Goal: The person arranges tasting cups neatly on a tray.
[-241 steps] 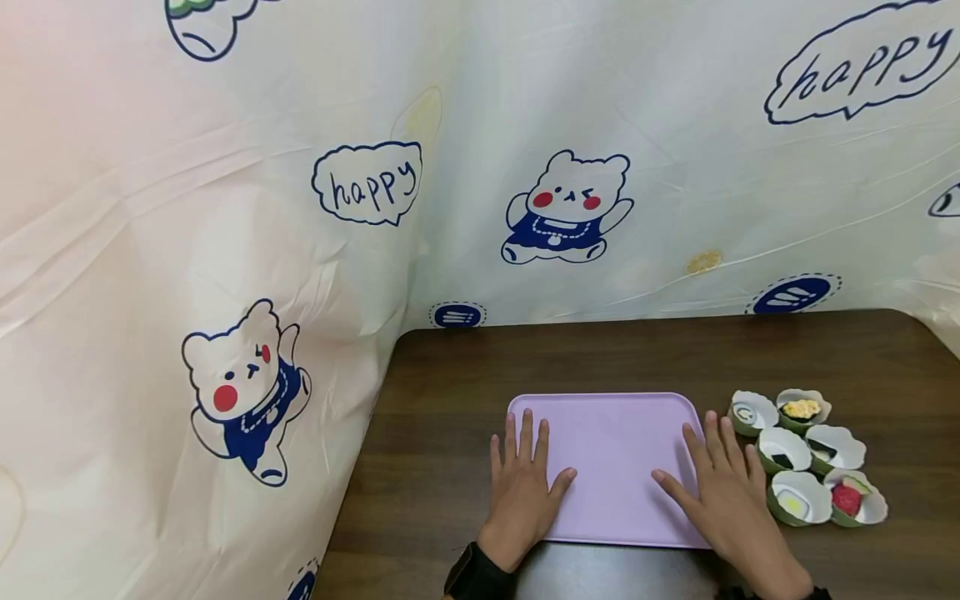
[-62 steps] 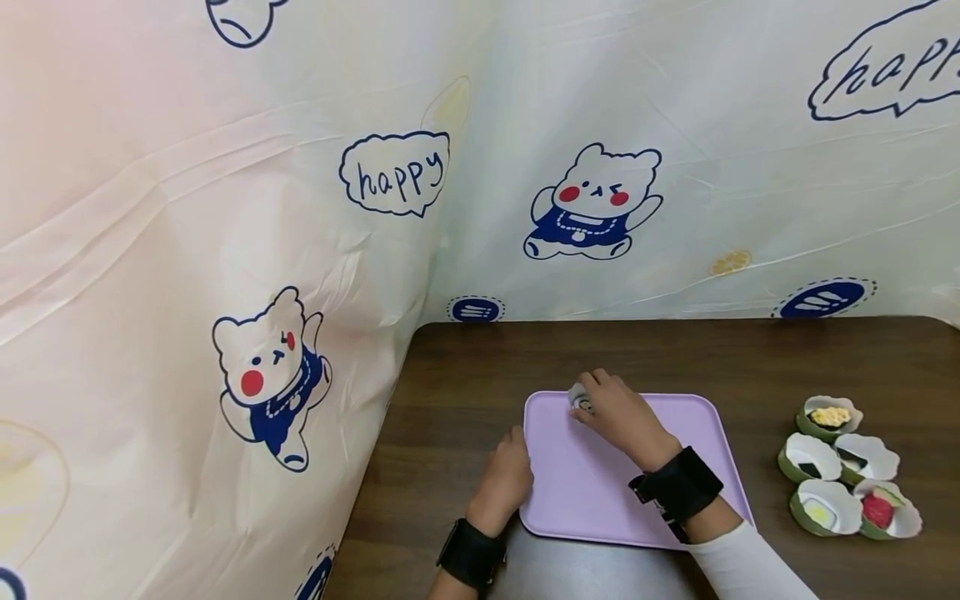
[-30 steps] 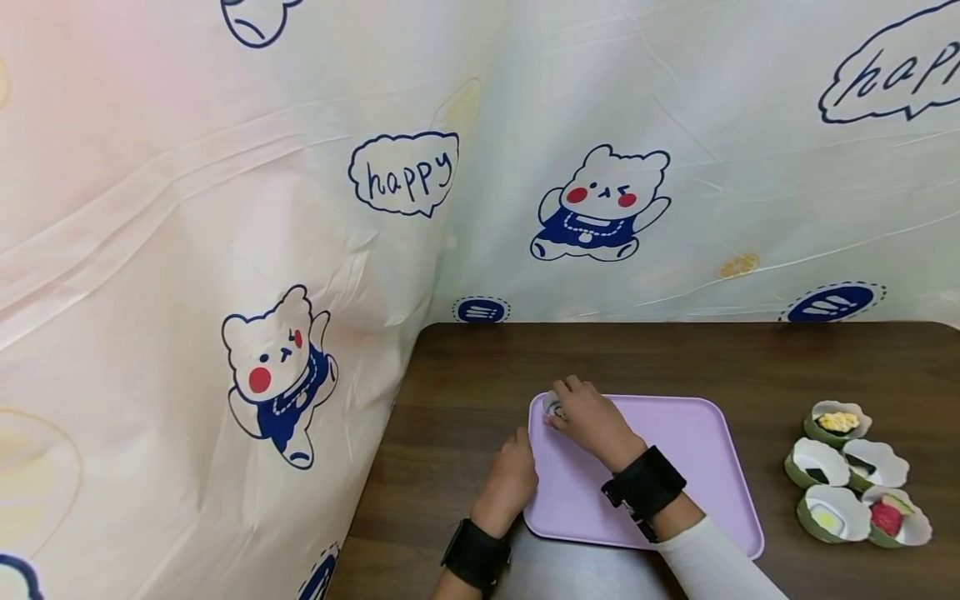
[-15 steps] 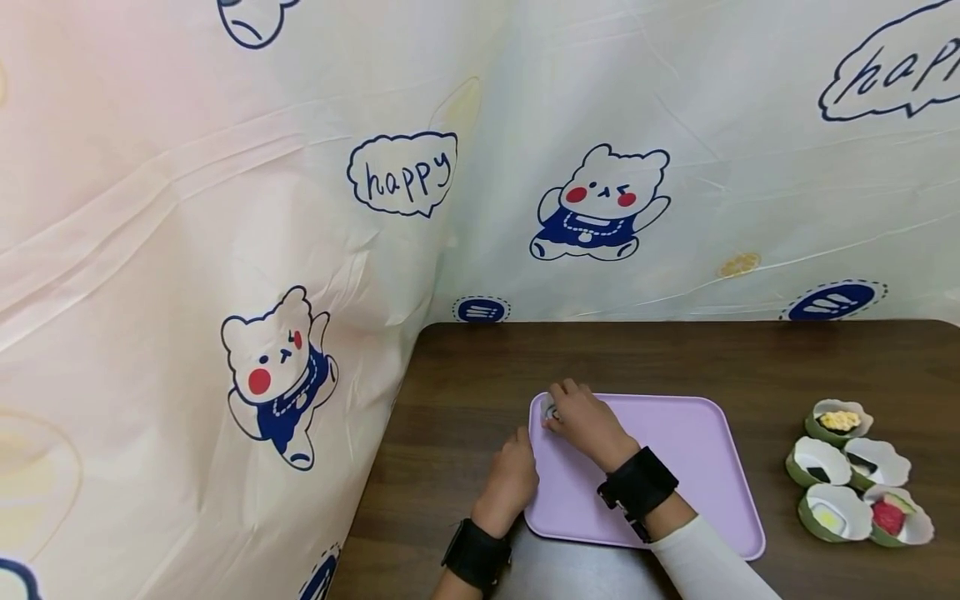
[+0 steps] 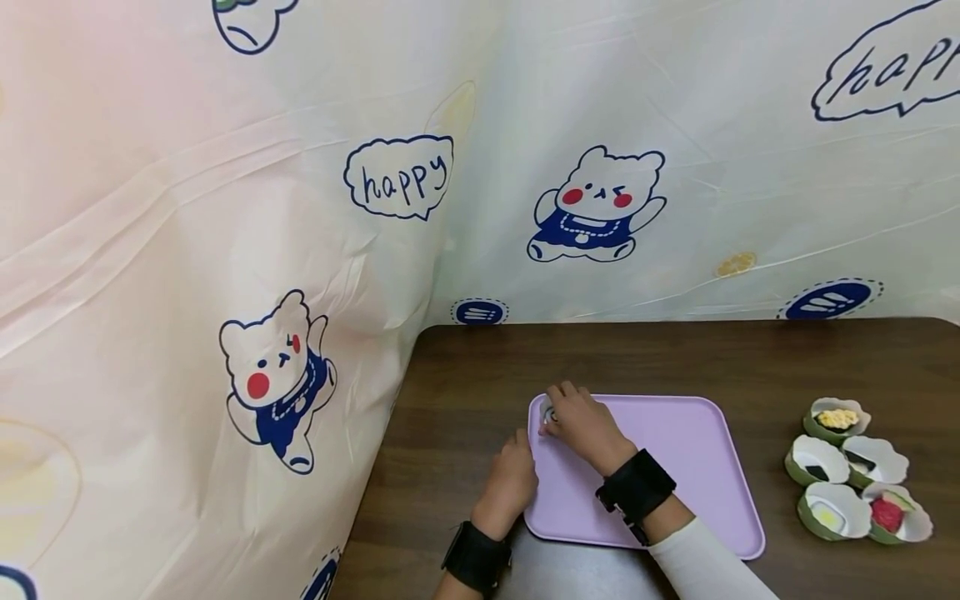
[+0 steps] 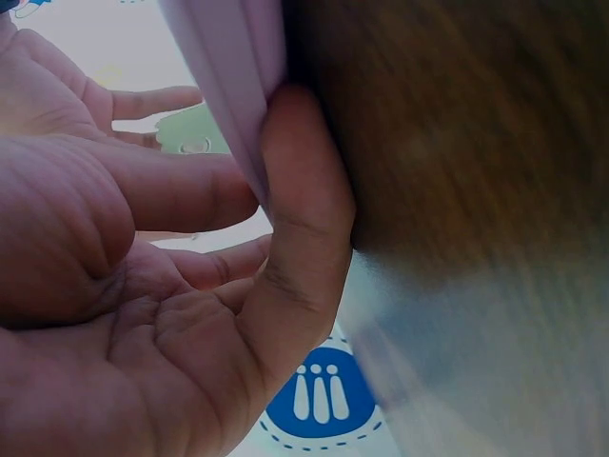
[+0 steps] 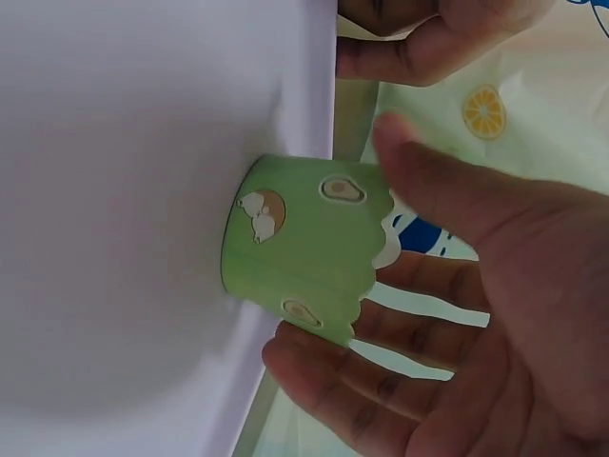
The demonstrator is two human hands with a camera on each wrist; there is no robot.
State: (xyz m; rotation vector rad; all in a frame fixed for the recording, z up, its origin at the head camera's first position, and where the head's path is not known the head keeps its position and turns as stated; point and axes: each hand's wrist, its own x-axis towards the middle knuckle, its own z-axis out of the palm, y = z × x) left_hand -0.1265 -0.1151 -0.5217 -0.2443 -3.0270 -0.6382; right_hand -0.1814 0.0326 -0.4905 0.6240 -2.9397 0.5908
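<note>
A lilac tray (image 5: pixel 637 475) lies on the dark wooden table. At its left edge, my left hand (image 5: pixel 512 475) pinches the rim between thumb and forefinger, which the left wrist view shows close up. My right hand (image 5: pixel 588 427) holds a small green paper cup (image 7: pixel 304 248) with a scalloped rim and avocado print. The thumb is on one side of it and the fingers on the other. The cup's base is on the tray surface, in the far left corner. From the head view, the hand covers most of this cup (image 5: pixel 547 411).
Several similar cups stand in a cluster right of the tray. One holds a yellow-topped piece (image 5: pixel 837 418), another a red piece (image 5: pixel 887 515), and a third a white piece with a yellow centre (image 5: pixel 828 517). A printed curtain (image 5: pixel 675 100) hangs behind and left of the table.
Both hands lay spread over the tray's sides at first. The cup left the cluster and travelled left to the far left corner in my right hand. Lately it has barely moved.
</note>
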